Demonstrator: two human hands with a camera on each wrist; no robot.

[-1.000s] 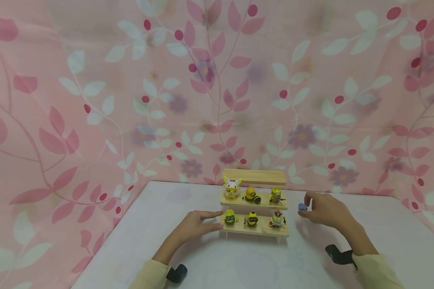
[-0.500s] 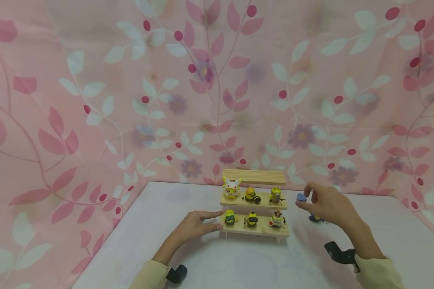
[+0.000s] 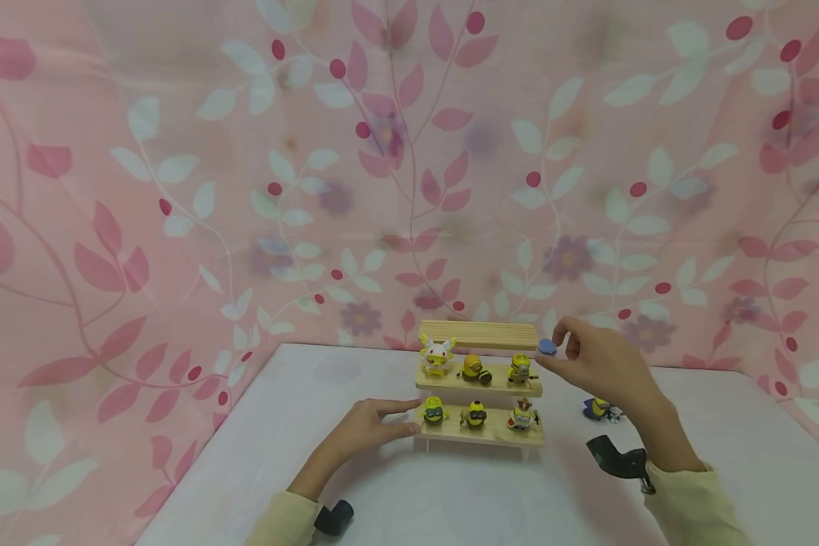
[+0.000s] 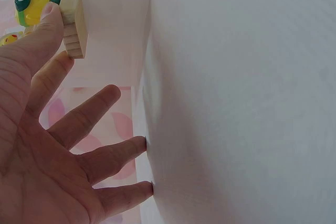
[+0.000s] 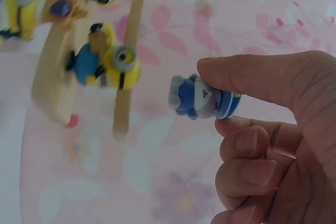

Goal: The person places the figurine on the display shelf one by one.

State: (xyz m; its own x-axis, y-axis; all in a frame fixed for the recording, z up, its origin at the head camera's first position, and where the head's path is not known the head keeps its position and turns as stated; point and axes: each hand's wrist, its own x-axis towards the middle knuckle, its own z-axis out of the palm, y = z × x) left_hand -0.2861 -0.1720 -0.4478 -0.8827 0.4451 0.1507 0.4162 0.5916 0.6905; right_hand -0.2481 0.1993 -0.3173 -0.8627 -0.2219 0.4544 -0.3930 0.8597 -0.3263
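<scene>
My right hand [image 3: 604, 364] pinches a small blue-and-white toy figurine [image 5: 191, 98] between thumb and index finger, with the other fingers curled below. It is held in the air beside the right end of the top step of a tiered wooden display shelf [image 3: 478, 334]. My left hand [image 3: 375, 425] holds the left end of the lowest board [image 4: 75, 30] between thumb and index finger, the other fingers spread. A green-and-yellow figurine [image 3: 434, 410] stands close to that thumb. Several yellow figurines, among them a crowned one [image 3: 522, 415], occupy the two lower steps.
A white-eared yellow figurine [image 3: 437, 356] stands at the middle step's left end. On the white tabletop [image 3: 478, 500], right of the shelf, lies a dark-blue-and-yellow figurine [image 3: 596, 409], partly beside my right forearm. A pink floral cloth [image 3: 409, 152] hangs behind.
My right hand has risen and moved left with the blue-and-white figurine, from low beside the shelf to top-step height, uncovering the figurine on the table. My left hand stays put.
</scene>
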